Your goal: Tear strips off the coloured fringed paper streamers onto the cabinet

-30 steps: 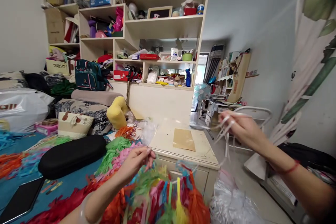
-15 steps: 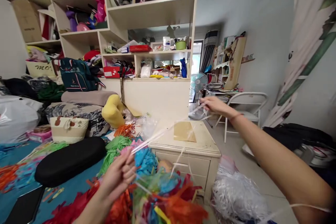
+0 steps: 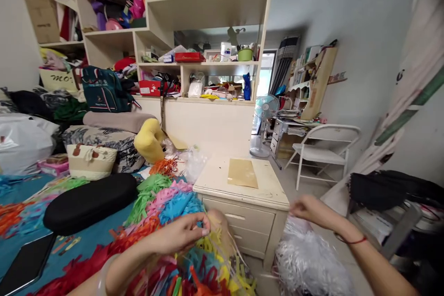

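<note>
My left hand (image 3: 183,232) is over the colourful strips at the lower middle, its fingers curled in and thumb near the index finger. Whatever it pinches, if anything, is too fine to make out. Below it lies a heap of red, orange, blue and yellow strips (image 3: 201,277), with thin pale strands at its right side. My right hand (image 3: 308,208), blurred by motion, hangs just above a bundle of shiny white plastic strips (image 3: 308,259) beside the cabinet. Its fingers look bent, but their tips are smeared.
A cream bedside cabinet (image 3: 239,201) with a tan sheet (image 3: 243,173) stands ahead. On the blue bed cover lie a black case (image 3: 92,203), a phone (image 3: 27,261) and green strips (image 3: 149,194). A white folding chair (image 3: 322,150) stands at right, a fan (image 3: 266,106) behind.
The white strip stretched between my hands no longer shows. My right hand has dropped from above the cabinet to the white bundle. My left hand has shifted right and turned palm-down.
</note>
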`<state>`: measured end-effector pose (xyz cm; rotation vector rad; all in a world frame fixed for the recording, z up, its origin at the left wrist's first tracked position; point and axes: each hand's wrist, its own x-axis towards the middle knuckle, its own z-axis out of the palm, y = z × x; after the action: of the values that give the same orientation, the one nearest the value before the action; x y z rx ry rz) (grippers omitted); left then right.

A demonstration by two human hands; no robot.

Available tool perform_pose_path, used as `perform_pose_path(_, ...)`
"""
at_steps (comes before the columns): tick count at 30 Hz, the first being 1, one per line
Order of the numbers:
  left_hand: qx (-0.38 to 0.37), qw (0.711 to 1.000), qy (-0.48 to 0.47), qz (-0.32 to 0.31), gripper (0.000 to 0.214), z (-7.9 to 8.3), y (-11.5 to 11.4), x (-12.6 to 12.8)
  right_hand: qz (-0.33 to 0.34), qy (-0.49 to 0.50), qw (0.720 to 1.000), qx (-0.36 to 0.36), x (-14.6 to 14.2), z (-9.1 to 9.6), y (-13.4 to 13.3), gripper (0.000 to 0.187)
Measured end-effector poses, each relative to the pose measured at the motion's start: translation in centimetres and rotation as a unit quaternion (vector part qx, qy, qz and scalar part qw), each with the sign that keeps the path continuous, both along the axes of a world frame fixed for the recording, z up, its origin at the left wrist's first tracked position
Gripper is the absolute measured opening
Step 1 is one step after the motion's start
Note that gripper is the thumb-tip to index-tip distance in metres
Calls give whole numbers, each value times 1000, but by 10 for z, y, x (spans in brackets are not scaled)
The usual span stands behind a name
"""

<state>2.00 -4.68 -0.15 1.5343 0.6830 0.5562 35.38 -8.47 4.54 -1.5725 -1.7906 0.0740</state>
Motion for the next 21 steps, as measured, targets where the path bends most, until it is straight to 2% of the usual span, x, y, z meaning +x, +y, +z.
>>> perform_pose_path(3,1,1000,5,-20,31,7,4,10,141,42,986,-74,-55,-35,11,26)
perform_pose_path(4,-3,1000,-2,-21,32,7,5,10,177,60,979,-80,-77,-47,15,30)
perform_pose_path(6,-10,1000,-23,-10,31,4,5,5,302,94,941,-118,-112,-68,23,46)
perform_pose_path(7,-17,999,-33,-5,31,1,4,2,320,104,934,-125,-123,-76,28,46)
perform_pose_path(10,-54,996,-73,1,36,-14,-1,-5,301,151,937,-94,-137,-91,38,58)
perform_pose_path(12,-74,989,-128,30,44,-27,-5,-1,281,168,943,-57,-140,-98,36,51)
perform_pose_path(15,-75,962,-236,114,35,-45,-10,14,306,140,941,-32,-146,-104,22,36)
perform_pose_path(16,-87,956,-255,115,31,-50,-12,17,319,123,939,-28,-148,-105,17,33)
perform_pose_path(18,-138,952,-262,72,30,-56,-15,21,328,95,940,-16,-150,-104,11,31)
perform_pose_path(20,-180,946,-267,34,36,-56,-16,20,323,82,943,-4,-150,-104,10,32)
perform_pose_path(21,-183,940,-283,44,35,-55,-16,18,327,75,942,-1,-150,-104,10,31)
